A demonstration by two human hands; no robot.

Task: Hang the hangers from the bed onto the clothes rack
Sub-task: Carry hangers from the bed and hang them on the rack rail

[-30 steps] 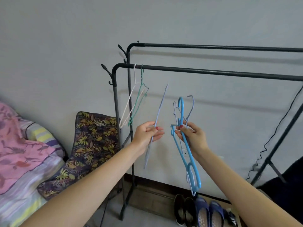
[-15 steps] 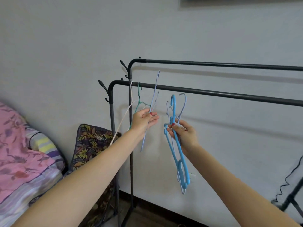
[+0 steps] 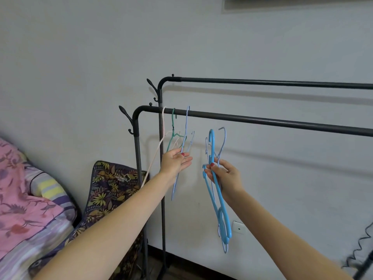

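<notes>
Three hangers on front rail [image 3: 262,120], left hand [image 3: 175,162] loosening off pale-blue hanger [image 3: 184,146]; right hand [image 3: 226,176] fingers gripping blue bunch [image 3: 219,201], next hook due alongside.

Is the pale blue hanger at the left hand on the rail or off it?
On: the pale blue hanger's hook sits over the front rail, beside the green hanger. The left hand touches it, fingers nearly straight.

Three hangers [image 3: 173,126] are hooked side by side at the left end of the clothes rack's front rail [image 3: 262,120], with the back rail [image 3: 262,82] set behind and higher. A bunch of hangers [image 3: 218,190] is held right of them, below the front rail. The bed [image 3: 24,199] lies far left, a cushion [image 3: 109,190] propped between bed and rack.
</notes>
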